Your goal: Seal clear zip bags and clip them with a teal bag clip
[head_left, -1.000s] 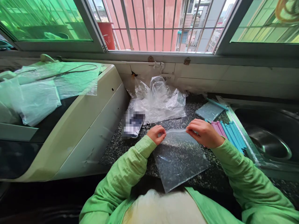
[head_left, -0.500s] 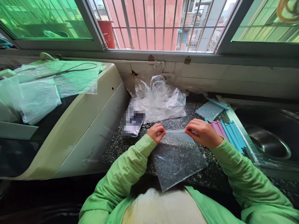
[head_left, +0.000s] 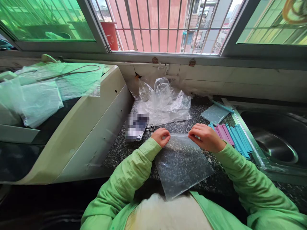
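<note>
A clear zip bag [head_left: 181, 166] lies flat on the speckled dark counter [head_left: 120, 150] in front of me. My left hand [head_left: 160, 136] pinches the bag's top edge at its left corner. My right hand [head_left: 205, 137] pinches the same top edge toward the right. Both arms wear green sleeves. A row of pink and blue clip sticks [head_left: 231, 135] lies just right of my right hand.
A crumpled heap of clear plastic bags [head_left: 163, 102] sits behind the bag, a phone [head_left: 136, 127] to its left. A small flat bag [head_left: 214, 113] lies behind the sticks. A steel sink [head_left: 275, 143] is at right, a cream appliance [head_left: 79, 127] with plastic sheets at left.
My right hand has slid a little left along the bag's top edge, nearer my left hand. The bag has shifted slightly left with it.
</note>
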Tool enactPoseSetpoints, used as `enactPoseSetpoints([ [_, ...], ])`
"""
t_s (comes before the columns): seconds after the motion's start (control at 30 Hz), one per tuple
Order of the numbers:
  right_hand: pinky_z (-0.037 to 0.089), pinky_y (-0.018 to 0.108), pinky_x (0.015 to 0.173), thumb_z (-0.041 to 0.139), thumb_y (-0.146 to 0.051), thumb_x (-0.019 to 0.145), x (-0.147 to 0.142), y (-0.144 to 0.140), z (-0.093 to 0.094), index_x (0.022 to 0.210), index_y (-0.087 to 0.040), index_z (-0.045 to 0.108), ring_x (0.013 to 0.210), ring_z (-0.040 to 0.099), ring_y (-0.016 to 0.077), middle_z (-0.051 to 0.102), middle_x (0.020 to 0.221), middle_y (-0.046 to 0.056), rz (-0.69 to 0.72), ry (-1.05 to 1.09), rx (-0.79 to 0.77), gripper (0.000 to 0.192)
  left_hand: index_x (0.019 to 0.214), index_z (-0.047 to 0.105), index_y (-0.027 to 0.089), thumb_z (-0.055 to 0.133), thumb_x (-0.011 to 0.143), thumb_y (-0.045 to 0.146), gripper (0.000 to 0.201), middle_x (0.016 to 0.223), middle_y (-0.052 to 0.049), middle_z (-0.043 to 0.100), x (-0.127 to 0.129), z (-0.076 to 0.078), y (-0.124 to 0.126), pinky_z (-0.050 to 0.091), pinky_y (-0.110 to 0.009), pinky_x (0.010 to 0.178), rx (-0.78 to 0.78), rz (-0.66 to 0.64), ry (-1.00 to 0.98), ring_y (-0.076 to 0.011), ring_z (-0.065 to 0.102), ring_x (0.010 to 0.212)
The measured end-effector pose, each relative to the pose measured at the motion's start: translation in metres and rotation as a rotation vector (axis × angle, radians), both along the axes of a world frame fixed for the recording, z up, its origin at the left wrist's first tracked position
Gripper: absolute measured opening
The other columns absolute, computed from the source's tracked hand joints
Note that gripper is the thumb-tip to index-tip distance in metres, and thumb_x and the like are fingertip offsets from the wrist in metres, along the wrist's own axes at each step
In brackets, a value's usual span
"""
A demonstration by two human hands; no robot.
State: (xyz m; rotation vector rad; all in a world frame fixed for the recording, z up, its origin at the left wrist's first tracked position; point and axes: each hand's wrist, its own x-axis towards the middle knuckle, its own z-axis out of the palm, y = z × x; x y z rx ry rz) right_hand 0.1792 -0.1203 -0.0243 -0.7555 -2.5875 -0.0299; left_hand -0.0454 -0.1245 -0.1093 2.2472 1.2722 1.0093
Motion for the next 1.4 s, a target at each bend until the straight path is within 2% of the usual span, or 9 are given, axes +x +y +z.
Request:
enactPoseSetpoints([
  [0.2,0.039,0.027,0.062,0.045,-0.022,0.083,-0.0003,0.0003,-0.003,0.068,-0.017,0.055,0.064,0.049,0.0135,0.058,0.065,0.004,0.003,0.015,-0.001,0.018,0.075,0.06,0.016,0.056,0.069,0.017,0.008,0.061,0.0,0.049,0.0,-0.0017,0.0001,0.039,-0.024,0.059,0.092,-0.024,-0.062,-0.0118,0.046,0.061],
  [0.33,0.038,0.026,0.061,0.045,-0.022,0.083,-0.0019,-0.0003,-0.0039,0.068,-0.017,0.055,0.064,0.049,0.0134,0.058,0.065,0.004,0.006,0.015,-0.002,0.018,0.067,0.059,0.016,0.054,0.072,0.02,0.009,0.063,-0.001,0.051,0.0001,-0.0015,0.0007,0.04,-0.023,0.058,0.11,-0.044,-0.132,-0.0114,0.047,0.062],
  [0.63,0.037,0.026,0.06,0.046,-0.021,0.082,-0.0053,-0.0032,-0.002,0.067,-0.017,0.054,0.063,0.049,0.0133,0.058,0.064,0.003,0.039,0.023,0.023,0.018,0.06,0.054,0.015,0.053,0.072,0.018,0.013,0.061,-0.001,0.051,0.0002,0.0,0.002,0.04,-0.024,0.059,0.15,-0.057,-0.132,-0.0113,0.047,0.062],
  [1.1,0.039,0.027,0.061,0.046,-0.022,0.082,-0.005,-0.002,-0.0053,0.068,-0.017,0.055,0.064,0.05,0.0141,0.059,0.065,0.004,-0.021,0.03,0.029,0.017,0.059,0.054,0.016,0.05,0.062,0.011,0.006,0.058,0.0,0.05,0.0037,0.0039,-0.0029,0.04,-0.023,0.058,0.031,-0.033,-0.083,-0.011,0.045,0.059],
  [1.27,0.039,0.026,0.06,0.047,-0.022,0.081,-0.0066,-0.0022,-0.0077,0.069,-0.016,0.055,0.064,0.049,0.014,0.058,0.065,0.004,-0.012,0.066,0.025,0.016,0.07,0.059,0.016,0.051,0.062,0.011,0.012,0.058,0.001,0.049,0.003,0.0038,-0.0037,0.04,-0.024,0.06,0.015,-0.033,-0.068,-0.0113,0.046,0.06],
  [1.4,0.039,0.026,0.059,0.047,-0.021,0.082,-0.0072,-0.002,-0.0088,0.069,-0.017,0.055,0.063,0.049,0.0137,0.058,0.064,0.004,-0.008,0.081,0.022,0.016,0.078,0.062,0.016,0.054,0.069,0.018,0.012,0.063,-0.001,0.051,0.0022,0.004,-0.0039,0.041,-0.025,0.062,0.059,-0.078,-0.108,-0.0121,0.048,0.063],
])
